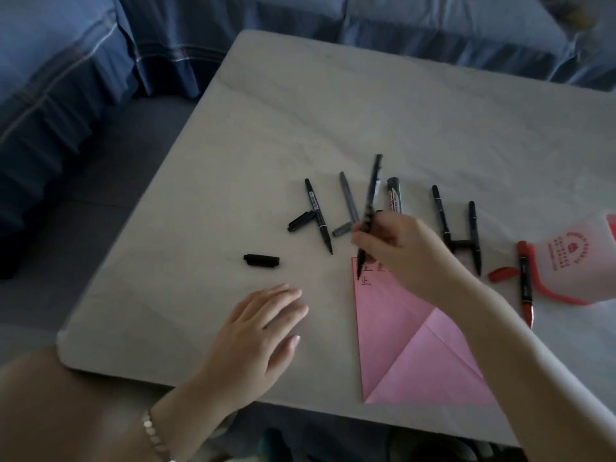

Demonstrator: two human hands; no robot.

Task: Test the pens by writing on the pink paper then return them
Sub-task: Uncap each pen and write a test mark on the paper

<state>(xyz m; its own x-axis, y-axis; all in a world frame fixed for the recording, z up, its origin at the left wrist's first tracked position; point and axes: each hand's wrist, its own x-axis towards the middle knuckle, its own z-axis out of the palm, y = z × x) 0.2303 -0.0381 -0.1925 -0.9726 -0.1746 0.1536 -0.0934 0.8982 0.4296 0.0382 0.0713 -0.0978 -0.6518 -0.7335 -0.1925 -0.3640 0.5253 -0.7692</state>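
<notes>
Black pen (372, 195) over the pink paper (410, 345) — the right hand (396, 248) grips it.

Left of the paper, nearest, the left hand (256, 331) lies flat on the table (333, 111), fingers straight, holding nothing. The folded paper lies on its own, with no hand on it. At its far left corner the right hand's fingers curl round the pen's lower barrel, tip down beside some written marks; whether the tip touches I cannot tell. The pen looks light, stiff and smooth, so a low grip near the tip should guide it best — the thin sheet may slide. Left of that corner lies a loose cap (261, 260). Beyond the paper lies a row of pens (349, 201); on its right, a red pen (525, 281) and a pouch (573, 258).
</notes>
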